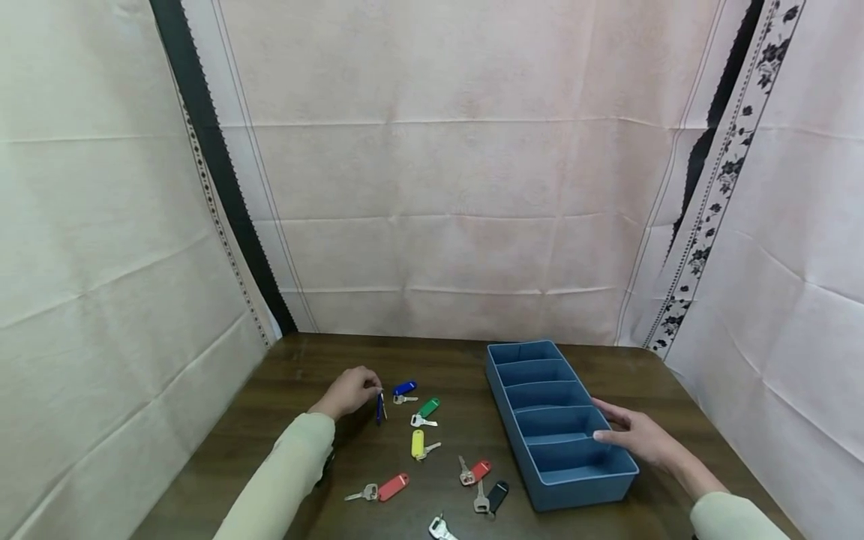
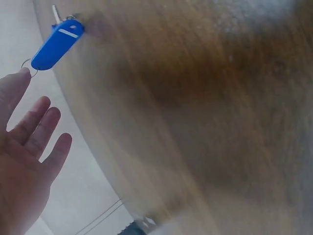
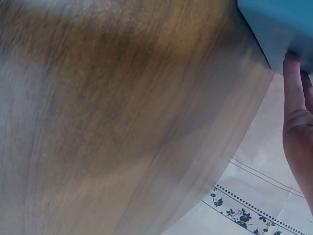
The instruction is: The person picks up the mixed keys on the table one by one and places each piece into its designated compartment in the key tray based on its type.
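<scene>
My left hand [image 1: 349,391] pinches the metal ring of a blue key tag [image 2: 57,45] between thumb and finger. The tag hangs down with a silver key [image 2: 56,13] on it, over the left side of the table. Beside it lies another blue-tagged key [image 1: 405,388]; a green-tagged key [image 1: 429,407] and a yellow-tagged key [image 1: 418,444] lie nearer. My right hand [image 1: 637,433] holds the right side of a blue divided box [image 1: 487,367], thumb over the rim and fingers against the outer wall [image 3: 274,36]. The box's visible compartments hold nothing.
Toward the front of the brown wooden table [image 1: 418,349] lie two red-tagged keys, one at left [image 1: 393,487] and one near the box [image 1: 480,471]. A black-tagged key [image 1: 497,496] and another key [image 1: 440,529] are close by. Pale cloth [image 1: 439,225] hangs around the table.
</scene>
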Tool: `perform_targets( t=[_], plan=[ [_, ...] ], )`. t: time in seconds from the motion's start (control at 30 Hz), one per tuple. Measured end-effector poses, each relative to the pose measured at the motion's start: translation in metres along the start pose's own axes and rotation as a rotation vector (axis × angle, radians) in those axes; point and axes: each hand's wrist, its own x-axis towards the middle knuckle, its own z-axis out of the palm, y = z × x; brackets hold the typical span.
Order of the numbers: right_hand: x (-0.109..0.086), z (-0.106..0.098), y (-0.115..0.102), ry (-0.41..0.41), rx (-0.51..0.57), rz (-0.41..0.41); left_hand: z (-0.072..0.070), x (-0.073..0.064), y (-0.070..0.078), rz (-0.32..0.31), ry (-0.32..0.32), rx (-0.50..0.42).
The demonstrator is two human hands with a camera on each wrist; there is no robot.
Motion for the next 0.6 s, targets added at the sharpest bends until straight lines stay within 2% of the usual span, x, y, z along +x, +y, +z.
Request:
perform_targets(
  t=[0.37, 0.6],
  plan=[
    [-0.003, 0.001, 0.002, -0.010, 0.026, -0.031, -0.013, -0.003, 0.013, 0.018, 0.037, -0.049],
    [-0.005, 0.005, -0.002, -0.017, 0.055, -0.027, -0.018, 0.000, 0.018, -0.030, 0.054, -0.097]
  ],
)
